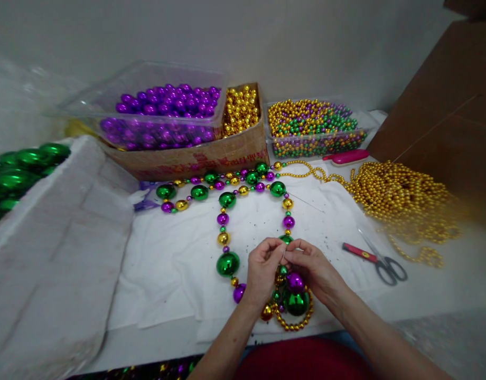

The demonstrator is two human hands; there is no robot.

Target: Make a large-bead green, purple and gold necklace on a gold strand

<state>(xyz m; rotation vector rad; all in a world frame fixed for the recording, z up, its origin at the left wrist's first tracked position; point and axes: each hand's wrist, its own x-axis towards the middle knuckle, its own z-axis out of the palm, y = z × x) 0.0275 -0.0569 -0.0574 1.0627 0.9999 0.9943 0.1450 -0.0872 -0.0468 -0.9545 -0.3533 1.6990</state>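
Observation:
My left hand [265,266] and my right hand [311,264] meet over a white cloth, thumbs and forefingers pinched together. Between the fingertips shows a thin pale strand, perhaps thread or a needle, too fine to tell. The bead garland [227,264], with shiny green, purple and gold balls, runs up from my hands, across the cloth and back to the left. Just below my fingers hang a purple ball [296,282], a large green ball [296,302] and a loop of small gold beads [293,327]. My palms hide part of the string.
Scissors [385,266] and a red-handled cutter [358,252] lie at right, near a heap of gold bead strands [397,192]. Behind stand a cardboard box [187,161] and a clear tub of small beads [316,129]. A grey-white box flap [61,253] rises at left.

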